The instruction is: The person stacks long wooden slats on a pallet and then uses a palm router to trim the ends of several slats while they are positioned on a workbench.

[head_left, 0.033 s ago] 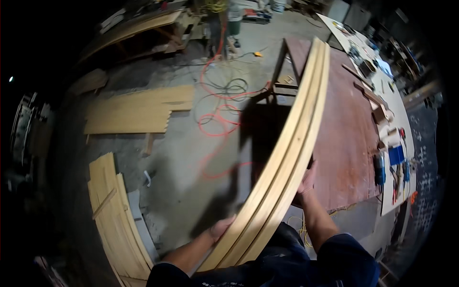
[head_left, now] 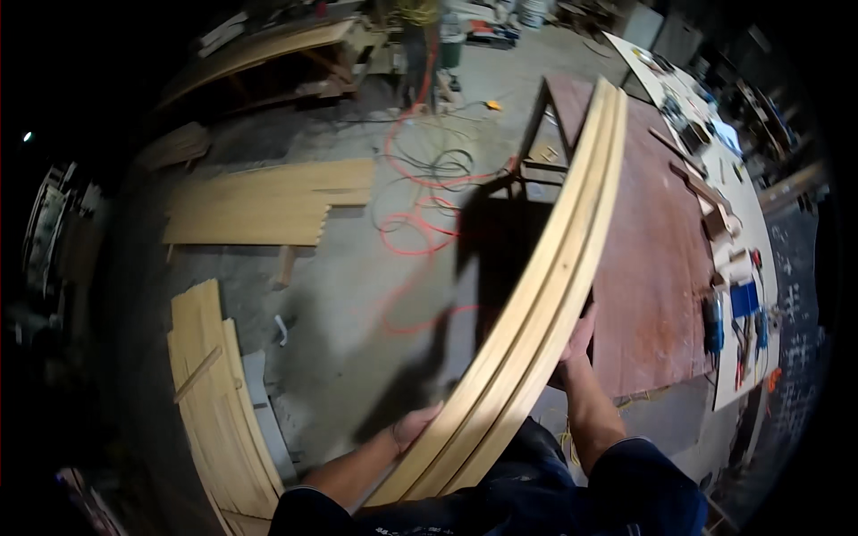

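Three long, pale wooden strips [head_left: 547, 275] lie side by side, with dark lines between them. They run from my body to the far right and look bowed in this wide view. My left hand [head_left: 417, 426] grips their left edge near me, its fingers partly hidden beneath. Farther along, my right hand [head_left: 579, 339] is closed on the right edge, fingers largely out of sight under the wood. The strips' far end is over a reddish-brown table [head_left: 648, 304]; whether it rests there I cannot tell.
A pale bench [head_left: 746, 357] with tools runs along the right. At left are a stack of boards [head_left: 210, 384] and a wide wooden panel [head_left: 250, 210]. A red hose [head_left: 393, 317] and dark cables [head_left: 447, 163] coil on the floor. Another workbench [head_left: 268, 58] stands far left.
The surroundings have shifted slightly right in view, and most of them slightly down. Both hands keep their hold on the strips, with hardly any visible movement.
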`<action>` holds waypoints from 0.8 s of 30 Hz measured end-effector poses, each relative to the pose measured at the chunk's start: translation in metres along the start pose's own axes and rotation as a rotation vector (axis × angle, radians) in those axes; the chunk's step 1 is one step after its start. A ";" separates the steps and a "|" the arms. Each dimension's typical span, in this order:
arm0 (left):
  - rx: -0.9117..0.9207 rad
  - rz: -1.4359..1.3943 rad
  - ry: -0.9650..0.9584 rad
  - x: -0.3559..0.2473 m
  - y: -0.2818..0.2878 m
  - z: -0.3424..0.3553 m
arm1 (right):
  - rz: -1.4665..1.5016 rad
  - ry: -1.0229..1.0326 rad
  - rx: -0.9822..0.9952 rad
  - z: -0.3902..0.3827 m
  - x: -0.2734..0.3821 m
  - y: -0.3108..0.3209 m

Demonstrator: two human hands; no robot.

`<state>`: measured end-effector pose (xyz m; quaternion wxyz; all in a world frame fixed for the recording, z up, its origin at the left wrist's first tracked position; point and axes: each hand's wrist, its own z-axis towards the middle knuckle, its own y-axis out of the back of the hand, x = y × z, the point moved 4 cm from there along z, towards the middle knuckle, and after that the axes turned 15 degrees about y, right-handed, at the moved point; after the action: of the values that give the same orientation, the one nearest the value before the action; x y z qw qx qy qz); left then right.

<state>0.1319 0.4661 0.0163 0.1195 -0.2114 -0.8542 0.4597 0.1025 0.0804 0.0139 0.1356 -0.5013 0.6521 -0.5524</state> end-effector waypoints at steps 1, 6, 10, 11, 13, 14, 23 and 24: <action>-0.034 0.024 0.010 -0.001 0.000 -0.024 | 0.037 0.108 -0.111 -0.003 -0.021 -0.018; -0.028 -0.057 0.102 0.014 0.062 -0.111 | -0.057 0.293 0.172 0.016 -0.085 -0.018; -0.208 -0.087 0.152 0.011 0.073 -0.178 | -0.038 0.295 -0.021 0.010 -0.112 -0.060; -0.218 -0.076 0.179 0.002 0.067 -0.193 | -0.018 0.300 -0.071 0.019 -0.114 -0.062; -0.239 -0.068 0.192 -0.018 0.066 -0.214 | 0.004 0.297 -0.107 0.024 -0.123 -0.083; -0.241 -0.052 0.205 -0.030 0.069 -0.222 | 0.034 0.317 -0.047 0.040 -0.127 -0.069; -0.547 0.045 0.298 -0.110 0.106 -0.304 | 0.244 0.140 0.074 0.075 -0.179 -0.151; -0.553 0.089 0.300 -0.117 0.117 -0.313 | 0.283 0.173 0.137 0.085 -0.180 -0.149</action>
<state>0.3891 0.6977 0.0893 0.1619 -0.3386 -0.9095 0.1788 0.3224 0.1927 0.0432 0.1892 -0.3446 0.6863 -0.6119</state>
